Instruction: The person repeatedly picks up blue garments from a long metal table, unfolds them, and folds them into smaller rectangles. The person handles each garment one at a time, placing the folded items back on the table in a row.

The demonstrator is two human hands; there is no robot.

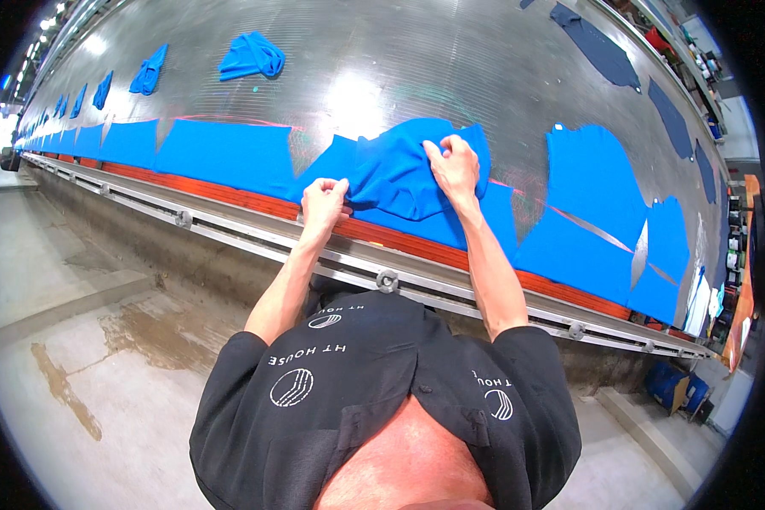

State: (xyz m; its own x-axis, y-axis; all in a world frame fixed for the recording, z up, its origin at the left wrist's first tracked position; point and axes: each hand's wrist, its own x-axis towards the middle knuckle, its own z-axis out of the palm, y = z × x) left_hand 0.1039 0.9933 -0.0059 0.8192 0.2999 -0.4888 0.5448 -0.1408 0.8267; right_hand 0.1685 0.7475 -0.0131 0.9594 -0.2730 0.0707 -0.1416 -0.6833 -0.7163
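Observation:
A rumpled blue fabric piece [397, 172] lies in soft folds on the long table in front of me, over flat blue cloth. My left hand [325, 202] pinches it at its near left edge, thumb against fingers. Farther back and to the right, my right hand [456, 167] has its fingers bent together on the same piece, near its far right edge. To the left stretches a flat blue panel [225, 160]. On the right lies a curved blue panel [593, 183] next to other cut panels.
Folded blue bundles [252, 57] sit in a row along the grey tabletop [353, 51]. Dark navy pieces [599, 49] lie at the far right. A metal rail [191, 218] with round rollers edges the table near me. Blue drums [676, 389] stand at the lower right.

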